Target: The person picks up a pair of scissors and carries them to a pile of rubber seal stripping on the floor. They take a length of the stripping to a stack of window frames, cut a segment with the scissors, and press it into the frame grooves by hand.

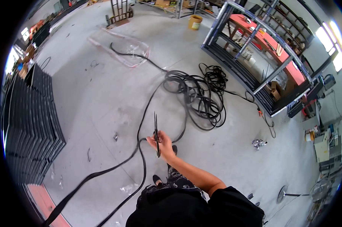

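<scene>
My right hand (164, 146) reaches forward over the floor and is closed around a pair of dark scissors (156, 128). Their blades point away from me, and the handles lie against my palm. A long black rubber-like strip (101, 173) runs from the lower left up to my fingertips; whether my fingers grip it too, I cannot tell. More of this strip appears beyond the hand and leads to a tangled heap of black strip (195, 90) on the floor. My left hand is out of the picture.
Dark frames or panels (29, 125) are stacked at the left. A metal frame rack (271, 81) stands at the right before a red-topped bench (269, 43). Farther off are a yellow bucket (195, 22) and a hand truck (119, 14). Clear plastic wrap (131, 60) and a floor fan (282, 193) are also there.
</scene>
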`<state>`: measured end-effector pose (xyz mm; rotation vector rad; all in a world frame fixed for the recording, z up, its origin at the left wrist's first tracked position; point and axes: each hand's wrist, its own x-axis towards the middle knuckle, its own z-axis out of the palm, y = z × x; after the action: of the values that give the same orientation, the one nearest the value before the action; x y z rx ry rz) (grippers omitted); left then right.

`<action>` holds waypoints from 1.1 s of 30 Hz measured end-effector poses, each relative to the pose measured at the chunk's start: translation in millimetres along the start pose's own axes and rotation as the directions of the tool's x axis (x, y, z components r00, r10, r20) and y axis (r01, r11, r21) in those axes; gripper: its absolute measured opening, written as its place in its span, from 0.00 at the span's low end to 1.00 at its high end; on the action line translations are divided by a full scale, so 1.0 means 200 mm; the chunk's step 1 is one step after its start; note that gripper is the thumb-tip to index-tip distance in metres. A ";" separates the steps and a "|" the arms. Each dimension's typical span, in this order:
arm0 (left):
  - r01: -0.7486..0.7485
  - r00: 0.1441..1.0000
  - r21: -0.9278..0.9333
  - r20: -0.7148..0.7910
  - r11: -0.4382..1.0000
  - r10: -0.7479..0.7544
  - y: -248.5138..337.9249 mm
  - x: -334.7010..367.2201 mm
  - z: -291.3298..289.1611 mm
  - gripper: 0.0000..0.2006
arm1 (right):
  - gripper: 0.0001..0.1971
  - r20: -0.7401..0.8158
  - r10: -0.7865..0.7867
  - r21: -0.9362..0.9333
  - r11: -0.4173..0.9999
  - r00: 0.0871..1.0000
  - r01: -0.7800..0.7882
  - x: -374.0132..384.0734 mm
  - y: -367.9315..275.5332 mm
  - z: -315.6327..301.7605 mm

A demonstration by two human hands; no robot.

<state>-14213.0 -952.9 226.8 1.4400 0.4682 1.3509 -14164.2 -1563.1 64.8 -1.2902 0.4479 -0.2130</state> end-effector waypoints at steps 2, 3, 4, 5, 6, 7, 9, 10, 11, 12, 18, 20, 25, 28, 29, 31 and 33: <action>0.139 0.988 0.101 -0.078 0.985 -0.132 -0.18 -0.04 -0.23 0.14 | 0.15 0.071 0.031 -0.014 0.999 0.997 -0.030 -0.11 0.14 0.07; 0.206 0.975 0.143 -0.118 0.968 -0.190 -0.26 -0.06 -0.32 0.14 | 0.15 0.102 0.044 -0.019 0.999 0.994 -0.042 -0.16 0.20 0.11; 0.277 0.955 0.181 -0.157 0.944 -0.251 -0.34 -0.08 -0.41 0.14 | 0.16 0.075 -0.018 -0.020 1.000 0.997 0.019 -0.21 0.23 0.16; 0.343 0.932 0.219 -0.198 0.913 -0.303 -0.42 -0.11 -0.51 0.14 | 0.16 0.095 0.034 -0.076 0.997 0.995 -0.027 -0.25 0.24 0.19; 0.404 0.907 0.249 -0.232 0.880 -0.351 -0.49 -0.14 -0.58 0.14 | 0.16 0.110 0.084 -0.131 0.989 0.990 -0.069 -0.27 0.22 0.21; 0.467 0.877 0.274 -0.264 0.841 -0.401 -0.56 -0.16 -0.63 0.15 | 0.15 0.116 0.131 -0.186 0.977 0.985 -0.108 -0.29 0.19 0.22; 0.579 0.812 0.317 -0.311 0.751 -0.494 -0.71 -0.23 -0.71 0.15 | 0.16 0.159 0.133 -0.158 0.982 0.978 -0.108 -0.31 0.19 0.23; 0.626 0.778 0.331 -0.332 0.706 -0.533 -0.77 -0.26 -0.72 0.15 | 0.17 0.162 0.102 -0.155 0.985 0.981 -0.077 -0.29 0.28 0.23; 0.668 0.743 0.344 -0.350 0.660 -0.570 -0.84 -0.29 -0.73 0.16 | 0.20 0.169 0.071 -0.149 0.988 0.983 -0.046 -0.27 0.35 0.23; 0.710 0.704 0.353 -0.368 0.610 -0.607 -0.90 -0.32 -0.75 0.16 | 0.20 0.173 0.064 -0.220 0.975 0.983 -0.025 -0.28 0.33 0.22; 0.861 0.469 0.401 -0.384 0.314 -0.796 -1.24 -0.76 -0.64 0.19 | 0.23 0.159 0.141 -0.344 0.936 0.977 -0.079 -0.21 0.21 -0.13; 0.874 0.381 0.431 -0.323 0.224 -0.866 -1.35 -1.03 -0.46 0.20 | 0.23 0.078 0.092 -0.355 0.933 0.993 -0.059 -0.15 0.27 -0.38; 0.753 0.195 0.649 -0.057 0.112 -0.979 -1.43 -2.11 0.27 0.19 | 0.24 -0.142 0.110 -0.426 0.890 0.984 -0.161 -0.05 0.21 -1.04; 0.502 0.061 0.838 0.211 0.213 -0.975 -1.06 -2.69 1.02 0.19 | 0.23 -0.326 0.161 -0.376 0.882 0.931 -0.284 -0.04 0.16 -1.47; 0.432 0.041 0.855 0.300 0.288 -0.953 -0.94 -2.80 1.22 0.16 | 0.23 -0.394 0.121 -0.432 0.850 0.911 -0.300 -0.05 0.11 -1.57; 0.441 0.142 0.740 0.502 0.508 -0.853 -0.77 -2.96 1.54 0.16 | 0.18 -0.477 0.184 -0.324 0.872 0.859 -0.367 -0.01 0.22 -1.82; 0.355 0.152 0.701 0.610 0.619 -0.778 -0.64 -3.02 1.74 0.17 | 0.18 -0.484 0.282 -0.210 0.881 0.829 -0.423 0.02 0.19 -1.97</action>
<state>-14029.5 -1552.9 -101.1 1.7903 0.4996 -0.3401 -14334.8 -1899.5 -53.0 -1.4357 1.1448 -0.1169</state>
